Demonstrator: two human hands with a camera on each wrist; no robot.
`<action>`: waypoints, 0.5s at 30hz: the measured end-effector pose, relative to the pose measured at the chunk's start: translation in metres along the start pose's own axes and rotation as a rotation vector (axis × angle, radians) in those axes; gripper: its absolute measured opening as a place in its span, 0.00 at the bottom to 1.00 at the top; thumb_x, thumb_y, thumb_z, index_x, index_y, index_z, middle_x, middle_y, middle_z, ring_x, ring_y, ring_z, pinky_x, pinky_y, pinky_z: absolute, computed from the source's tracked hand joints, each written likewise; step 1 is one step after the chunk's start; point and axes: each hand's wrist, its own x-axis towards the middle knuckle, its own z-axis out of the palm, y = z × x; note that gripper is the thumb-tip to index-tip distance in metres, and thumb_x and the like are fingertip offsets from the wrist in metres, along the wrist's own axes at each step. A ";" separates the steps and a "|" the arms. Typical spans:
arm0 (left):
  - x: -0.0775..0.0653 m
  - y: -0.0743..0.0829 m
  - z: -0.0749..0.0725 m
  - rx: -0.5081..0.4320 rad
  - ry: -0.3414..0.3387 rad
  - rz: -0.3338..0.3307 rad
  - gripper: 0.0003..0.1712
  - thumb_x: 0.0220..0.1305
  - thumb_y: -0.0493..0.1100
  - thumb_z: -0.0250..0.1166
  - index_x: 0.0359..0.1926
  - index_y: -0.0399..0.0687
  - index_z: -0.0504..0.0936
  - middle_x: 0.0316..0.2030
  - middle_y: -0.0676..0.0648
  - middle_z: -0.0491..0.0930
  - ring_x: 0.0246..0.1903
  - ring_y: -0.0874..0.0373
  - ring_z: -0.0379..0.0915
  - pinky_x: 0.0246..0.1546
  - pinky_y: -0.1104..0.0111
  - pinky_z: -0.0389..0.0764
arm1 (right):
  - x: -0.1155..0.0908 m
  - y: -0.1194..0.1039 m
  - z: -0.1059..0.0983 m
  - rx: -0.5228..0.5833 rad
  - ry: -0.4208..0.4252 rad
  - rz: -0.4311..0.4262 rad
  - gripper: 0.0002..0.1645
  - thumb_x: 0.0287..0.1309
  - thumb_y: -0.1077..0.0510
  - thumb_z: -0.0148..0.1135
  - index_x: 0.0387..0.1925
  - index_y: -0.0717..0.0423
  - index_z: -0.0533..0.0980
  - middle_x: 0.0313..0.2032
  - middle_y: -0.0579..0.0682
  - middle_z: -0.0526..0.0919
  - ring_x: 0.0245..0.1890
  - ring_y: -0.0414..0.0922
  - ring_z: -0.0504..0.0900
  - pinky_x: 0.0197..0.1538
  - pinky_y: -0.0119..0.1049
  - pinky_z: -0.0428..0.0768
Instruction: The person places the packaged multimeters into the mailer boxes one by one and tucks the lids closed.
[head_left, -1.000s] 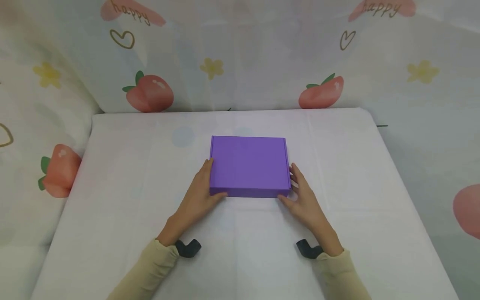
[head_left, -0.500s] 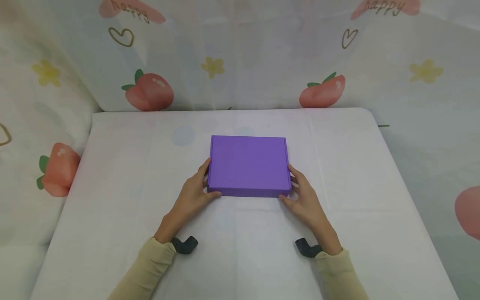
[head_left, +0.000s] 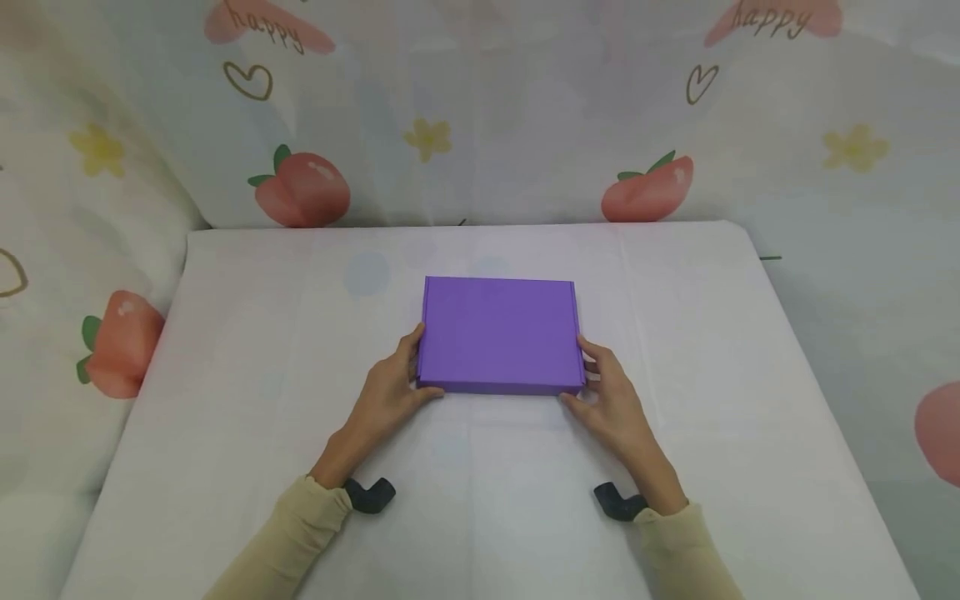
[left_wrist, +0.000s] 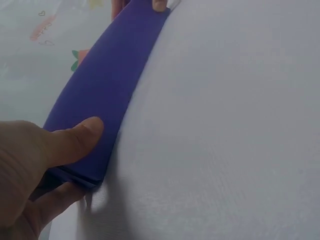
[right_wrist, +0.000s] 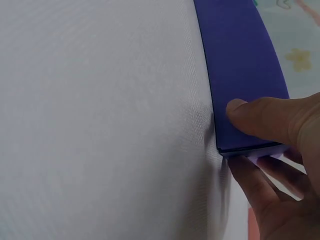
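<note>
A closed, flat purple cardboard box (head_left: 501, 333) sits in the middle of the white-covered table, its long front side facing me. My left hand (head_left: 388, 385) holds its front left corner: in the left wrist view the thumb (left_wrist: 82, 137) presses on the front side and fingers lie along the short end. At the front right corner, my right hand (head_left: 609, 396) grips the box the same way. In the right wrist view its thumb (right_wrist: 260, 116) lies flat on the front side, with fingertips against the short end. The lid is down, so the inside is hidden.
A white cloth covers the table (head_left: 480, 517). Behind it and to the sides hangs a pale curtain (head_left: 517, 108) printed with peaches, flowers and hearts. A dark curved wrist mount (head_left: 371, 496) sticks out from the left sleeve, another mount (head_left: 618, 502) from the right.
My left hand has slid a little left, its thumb closer to the box's corner. The right fingertips have come against the box's side. The front side of the box now shows narrower.
</note>
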 end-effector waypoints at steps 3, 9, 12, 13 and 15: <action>-0.005 0.001 0.003 -0.006 0.019 0.012 0.60 0.51 0.37 0.82 0.79 0.38 0.58 0.72 0.34 0.72 0.69 0.45 0.74 0.67 0.57 0.77 | -0.004 -0.001 0.000 -0.024 0.005 -0.014 0.55 0.48 0.74 0.77 0.75 0.64 0.60 0.67 0.67 0.72 0.61 0.66 0.81 0.59 0.54 0.84; -0.010 0.002 0.005 0.002 0.070 0.056 0.57 0.51 0.36 0.81 0.78 0.35 0.60 0.69 0.33 0.75 0.66 0.44 0.77 0.65 0.58 0.79 | -0.007 0.001 0.000 -0.050 0.025 -0.058 0.55 0.49 0.73 0.78 0.75 0.63 0.60 0.67 0.66 0.73 0.59 0.64 0.82 0.57 0.51 0.85; -0.009 0.002 0.006 -0.013 0.077 0.055 0.56 0.53 0.35 0.80 0.78 0.35 0.59 0.68 0.31 0.75 0.65 0.44 0.78 0.64 0.59 0.79 | -0.006 0.004 0.001 -0.036 0.028 -0.053 0.55 0.51 0.73 0.77 0.77 0.61 0.60 0.68 0.64 0.72 0.60 0.63 0.82 0.57 0.50 0.86; -0.008 0.002 0.007 -0.029 0.078 0.043 0.56 0.54 0.35 0.80 0.79 0.35 0.58 0.68 0.31 0.74 0.66 0.44 0.77 0.65 0.59 0.79 | -0.005 0.004 0.001 -0.021 0.024 -0.039 0.55 0.51 0.72 0.77 0.77 0.59 0.59 0.69 0.64 0.72 0.60 0.62 0.82 0.57 0.49 0.85; -0.006 0.004 0.009 -0.078 0.075 0.007 0.57 0.55 0.34 0.79 0.80 0.36 0.57 0.70 0.32 0.72 0.69 0.44 0.74 0.67 0.60 0.76 | -0.004 0.006 0.000 0.013 0.010 -0.005 0.55 0.53 0.71 0.76 0.79 0.56 0.58 0.70 0.64 0.70 0.62 0.62 0.81 0.59 0.49 0.85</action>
